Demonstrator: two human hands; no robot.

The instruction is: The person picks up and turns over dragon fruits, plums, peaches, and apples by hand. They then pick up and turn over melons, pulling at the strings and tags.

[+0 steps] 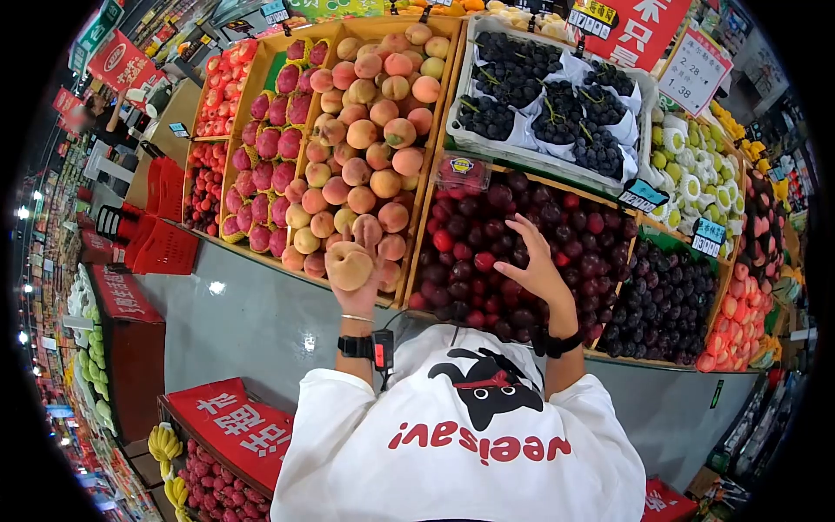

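Open air over plums [457,283]; wooden divider [428,178] along left side, grape crate [531,157] beyond.

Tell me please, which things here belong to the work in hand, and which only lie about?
Likely in the work:
- peach on left hand
- peach display
- perhaps red plums under right hand

Only about:
- black grapes
- red baskets
- bananas

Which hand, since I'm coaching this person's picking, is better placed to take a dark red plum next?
Probably the right hand: it looks empty, fingers spread over the dark red plums. The left hand already has a peach in it.
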